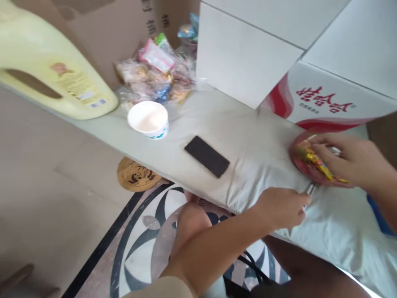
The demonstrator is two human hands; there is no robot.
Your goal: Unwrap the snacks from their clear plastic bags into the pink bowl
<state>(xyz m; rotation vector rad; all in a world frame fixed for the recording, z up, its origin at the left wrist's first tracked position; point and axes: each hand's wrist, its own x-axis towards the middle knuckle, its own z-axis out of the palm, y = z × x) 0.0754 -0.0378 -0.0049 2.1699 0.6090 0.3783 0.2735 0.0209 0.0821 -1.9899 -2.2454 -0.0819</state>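
My left hand is closed around a small silvery object whose kind I cannot make out. The object's end points toward a pinkish see-through bowl. Inside the bowl lie yellow and red shiny wrappers. My right hand reaches over the bowl with bent fingers touching the wrappers. A small whitish, shiny piece shows by those fingers; what they hold is partly hidden.
On the cloth-covered surface lie a black phone, a white paper cup, a pale yellow jug and a heap of wrapped snacks. White boxes and a red-and-white carton stand behind. Something blue is at right.
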